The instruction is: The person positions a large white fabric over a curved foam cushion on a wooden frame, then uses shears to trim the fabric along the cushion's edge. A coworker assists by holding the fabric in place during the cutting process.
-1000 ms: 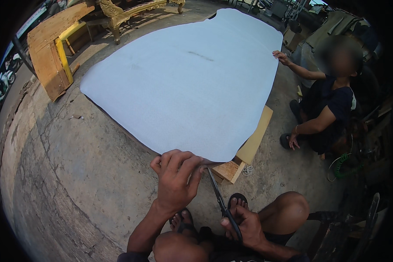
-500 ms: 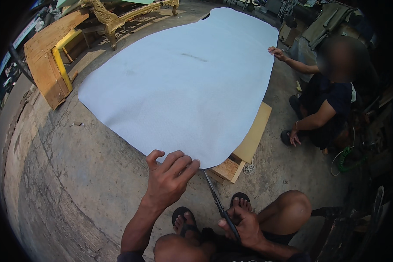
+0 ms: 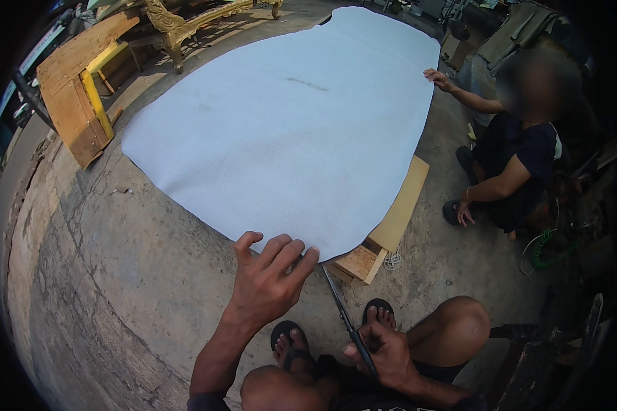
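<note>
1. White sheet spreads ahead of both my hands.
2. My left hand, half-curled, pinches the sheet's near edge, thumb hidden.
3. My right hand, closed round dark scissors, sits nearer me than the sheet, blades reaching its near edge.

Left hand: back up, fingers bent, little finger cocked apart. Right hand: lower, curled in grip. Knees bent.

Before the hands, the sheet lies between a furniture frame at left and a co-worker at right.
</note>
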Demonstrator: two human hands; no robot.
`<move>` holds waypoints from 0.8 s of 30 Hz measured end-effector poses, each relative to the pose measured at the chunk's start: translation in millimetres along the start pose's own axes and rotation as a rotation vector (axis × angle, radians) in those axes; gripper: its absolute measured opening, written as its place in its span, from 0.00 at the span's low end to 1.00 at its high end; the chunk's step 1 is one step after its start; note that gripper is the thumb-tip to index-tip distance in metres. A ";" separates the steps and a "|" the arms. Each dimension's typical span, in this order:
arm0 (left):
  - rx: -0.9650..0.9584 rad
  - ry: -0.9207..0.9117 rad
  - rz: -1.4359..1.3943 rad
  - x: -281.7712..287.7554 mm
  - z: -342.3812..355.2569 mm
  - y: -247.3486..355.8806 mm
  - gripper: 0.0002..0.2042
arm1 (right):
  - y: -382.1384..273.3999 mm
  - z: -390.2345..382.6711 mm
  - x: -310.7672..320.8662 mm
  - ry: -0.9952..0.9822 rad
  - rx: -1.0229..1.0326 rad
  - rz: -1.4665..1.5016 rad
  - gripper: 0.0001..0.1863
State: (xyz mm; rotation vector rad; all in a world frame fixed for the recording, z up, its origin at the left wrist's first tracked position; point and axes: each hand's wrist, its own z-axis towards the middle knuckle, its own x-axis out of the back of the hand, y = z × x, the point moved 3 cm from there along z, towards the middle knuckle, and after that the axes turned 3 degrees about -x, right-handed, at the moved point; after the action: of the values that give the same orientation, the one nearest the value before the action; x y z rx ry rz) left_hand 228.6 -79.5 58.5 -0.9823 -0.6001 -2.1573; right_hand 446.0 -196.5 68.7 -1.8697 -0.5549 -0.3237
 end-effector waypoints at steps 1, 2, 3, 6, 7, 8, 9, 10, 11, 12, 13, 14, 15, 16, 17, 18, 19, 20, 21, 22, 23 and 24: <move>0.005 -0.019 -0.004 0.9 0.0 0.7 0.12 | -0.1 -0.1 0.2 0.001 0.003 0.010 0.22; 0.005 -0.015 -0.023 1.9 0.7 1.2 0.12 | -0.2 -0.1 0.5 -0.004 -0.005 0.019 0.22; 0.013 -0.019 -0.042 2.5 1.4 1.6 0.13 | 0.0 -0.2 0.4 -0.016 -0.031 0.023 0.22; 0.006 -0.016 -0.044 2.6 5.9 1.3 0.14 | -2.6 -0.4 2.1 -0.009 -0.016 0.025 0.23; 0.005 -0.019 -0.039 2.0 7.4 0.9 0.14 | -4.7 -0.3 3.3 0.013 0.033 -0.010 0.23; 0.003 -0.004 -0.058 2.0 8.6 0.6 0.13 | -6.4 -0.2 4.2 0.030 0.072 -0.049 0.24; 0.008 0.006 -0.079 1.8 9.4 0.0 0.12 | -8.0 0.0 5.0 0.047 0.112 -0.097 0.24; 0.021 0.005 -0.097 1.0 9.8 -0.8 0.11 | -8.3 0.3 5.5 0.052 0.117 -0.097 0.24; 0.001 0.021 -0.105 0.8 9.8 -0.6 0.10 | -8.4 0.6 5.7 0.056 0.122 -0.106 0.25; -0.010 0.026 -0.111 0.2 9.4 -0.4 0.09 | -8.5 0.8 5.8 0.058 0.127 -0.114 0.25; -0.015 0.035 -0.115 -0.6 8.8 -0.6 0.08 | -8.7 1.2 5.7 0.064 0.141 -0.117 0.25; -0.006 0.045 -0.122 -1.6 8.0 -0.8 0.07 | -8.8 1.3 5.5 0.070 0.155 -0.119 0.25; 0.009 0.059 -0.129 -3.4 7.3 -1.0 0.06 | -9.0 1.5 5.3 0.077 0.172 -0.129 0.26; 0.032 0.059 -0.134 -5.4 6.5 -1.5 0.05 | -8.1 1.9 4.8 0.068 0.153 -0.119 0.25; 0.014 0.090 -0.128 -6.1 5.7 -1.1 0.05 | -7.3 2.2 4.4 0.062 0.137 -0.114 0.25; 0.004 0.106 -0.122 -7.4 4.9 -0.7 0.05 | -6.7 2.2 4.0 0.055 0.125 -0.120 0.25; 0.003 0.130 -0.117 -8.0 3.9 -0.4 0.04 | -6.7 2.4 3.9 0.048 0.140 -0.117 0.25; 0.003 0.123 -0.112 -9.4 3.2 0.1 0.05 | -6.8 2.3 3.6 0.042 0.159 -0.125 0.24; 0.013 0.123 -0.108 -10.6 2.7 0.6 0.06 | -6.6 2.2 3.4 0.038 0.169 -0.146 0.24; 0.023 0.122 -0.105 -11.3 2.2 0.5 0.07 | -5.4 2.0 2.9 0.019 0.152 -0.105 0.23; 0.021 0.124 -0.105 -11.8 2.1 0.2 0.08 | -3.7 2.0 2.2 0.003 0.126 -0.078 0.23; 0.020 0.125 -0.105 -12.1 2.0 -0.2 0.08 | -2.0 1.7 1.1 -0.015 0.101 -0.051 0.22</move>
State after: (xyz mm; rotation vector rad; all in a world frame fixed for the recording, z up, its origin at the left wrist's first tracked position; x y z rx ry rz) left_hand 235.2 -73.4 50.3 -0.8142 -0.6240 -2.2816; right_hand 445.8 -194.1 70.2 -1.7640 -0.6186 -0.3102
